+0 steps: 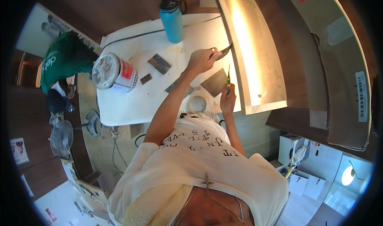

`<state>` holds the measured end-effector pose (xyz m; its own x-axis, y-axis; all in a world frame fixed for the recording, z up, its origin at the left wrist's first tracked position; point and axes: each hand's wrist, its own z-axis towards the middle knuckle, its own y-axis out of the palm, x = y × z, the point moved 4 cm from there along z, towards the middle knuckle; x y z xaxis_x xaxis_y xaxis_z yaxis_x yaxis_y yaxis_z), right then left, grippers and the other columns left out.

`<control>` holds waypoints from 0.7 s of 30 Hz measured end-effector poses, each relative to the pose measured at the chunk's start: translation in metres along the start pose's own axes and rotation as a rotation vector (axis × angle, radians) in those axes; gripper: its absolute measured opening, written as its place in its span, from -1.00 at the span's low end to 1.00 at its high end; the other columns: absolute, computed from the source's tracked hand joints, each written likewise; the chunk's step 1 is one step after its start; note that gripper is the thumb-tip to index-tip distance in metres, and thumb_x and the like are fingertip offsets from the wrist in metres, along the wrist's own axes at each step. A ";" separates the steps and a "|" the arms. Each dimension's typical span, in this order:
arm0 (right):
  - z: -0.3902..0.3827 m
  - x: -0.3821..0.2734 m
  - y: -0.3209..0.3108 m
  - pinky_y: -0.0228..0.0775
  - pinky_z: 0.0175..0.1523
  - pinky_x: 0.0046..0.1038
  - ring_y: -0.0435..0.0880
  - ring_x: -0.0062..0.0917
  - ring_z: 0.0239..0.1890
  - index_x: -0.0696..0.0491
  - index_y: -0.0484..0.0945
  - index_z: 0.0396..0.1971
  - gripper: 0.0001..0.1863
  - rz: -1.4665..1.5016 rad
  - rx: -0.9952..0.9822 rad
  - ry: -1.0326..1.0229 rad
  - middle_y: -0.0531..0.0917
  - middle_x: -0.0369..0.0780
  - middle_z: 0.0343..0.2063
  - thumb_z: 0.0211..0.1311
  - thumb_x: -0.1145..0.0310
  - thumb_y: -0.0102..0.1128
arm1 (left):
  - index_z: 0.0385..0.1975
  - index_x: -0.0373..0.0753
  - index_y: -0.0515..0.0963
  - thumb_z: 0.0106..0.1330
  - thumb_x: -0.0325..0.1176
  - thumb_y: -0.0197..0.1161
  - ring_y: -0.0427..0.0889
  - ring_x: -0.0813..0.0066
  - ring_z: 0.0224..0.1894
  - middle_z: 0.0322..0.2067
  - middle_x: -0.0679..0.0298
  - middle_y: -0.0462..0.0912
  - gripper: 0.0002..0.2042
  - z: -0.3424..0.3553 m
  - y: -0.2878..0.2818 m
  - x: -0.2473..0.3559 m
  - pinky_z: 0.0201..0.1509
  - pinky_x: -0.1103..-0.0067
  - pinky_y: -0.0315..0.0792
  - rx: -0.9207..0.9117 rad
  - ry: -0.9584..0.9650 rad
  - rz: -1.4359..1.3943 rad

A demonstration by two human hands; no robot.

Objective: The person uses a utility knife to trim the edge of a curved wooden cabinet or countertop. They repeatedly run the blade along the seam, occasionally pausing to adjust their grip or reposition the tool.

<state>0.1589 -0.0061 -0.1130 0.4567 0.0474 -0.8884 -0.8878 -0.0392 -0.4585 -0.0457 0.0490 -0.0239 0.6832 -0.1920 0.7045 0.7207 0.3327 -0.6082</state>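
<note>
White table (159, 102) carries everything: a paint can (113, 72) at its left side, a blue bottle (172, 20) at the far edge, a tape roll (197, 104) near the person, and dark tile scraps (159, 63). A long wooden board (255, 58) lies just right of the table. The left hand (203, 60) is closed around a dark curved strip (224, 51) that reaches to the board's edge. The right hand (227, 100) grips a yellow-handled knife (228, 80) upright beside a brown square piece (215, 82).

Teal bottle (172, 23) with black lid, white table (131, 102), yellow-handled screwdriver (228, 82), silver-lidded red-and-white can (113, 72).
</note>
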 end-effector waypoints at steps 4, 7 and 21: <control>-0.007 -0.007 0.008 0.19 -0.46 -0.50 0.34 -0.69 -0.53 0.13 0.44 -0.05 -0.74 0.189 -0.103 -0.107 0.46 -0.36 -0.54 0.54 0.24 -0.01 | -0.25 -0.17 0.70 0.47 -0.06 0.10 0.67 0.02 -0.35 -0.35 0.08 0.72 -0.66 -0.003 0.005 -0.012 -0.26 0.29 0.49 0.084 -0.015 -0.048; -0.006 0.012 0.025 0.33 -0.18 -0.58 0.41 -0.66 -0.28 0.16 0.40 0.09 -0.67 0.408 -0.186 -0.257 0.46 -0.28 -0.30 0.51 0.26 0.01 | -0.23 -0.18 0.67 0.40 0.00 0.17 0.70 0.07 -0.19 -0.28 0.07 0.72 -0.65 -0.007 0.012 -0.006 -0.08 0.27 0.49 0.072 -0.020 -0.131; -0.060 -0.125 0.080 0.22 -0.46 -0.62 0.35 -0.71 -0.58 0.31 0.35 0.02 -0.61 0.516 -0.664 -0.399 0.43 -0.34 -0.56 0.54 0.23 -0.06 | -0.24 -0.15 0.57 0.43 -0.21 0.07 0.68 0.06 -0.26 -0.38 0.13 0.70 -0.80 -0.221 -0.053 -0.004 -0.17 0.22 0.51 0.233 -0.572 -0.003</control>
<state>0.0347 -0.0749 -0.0401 -0.1481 0.2001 -0.9685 -0.7051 -0.7081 -0.0384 -0.0604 -0.1716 -0.0756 0.4634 0.3111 0.8298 0.6337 0.5383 -0.5556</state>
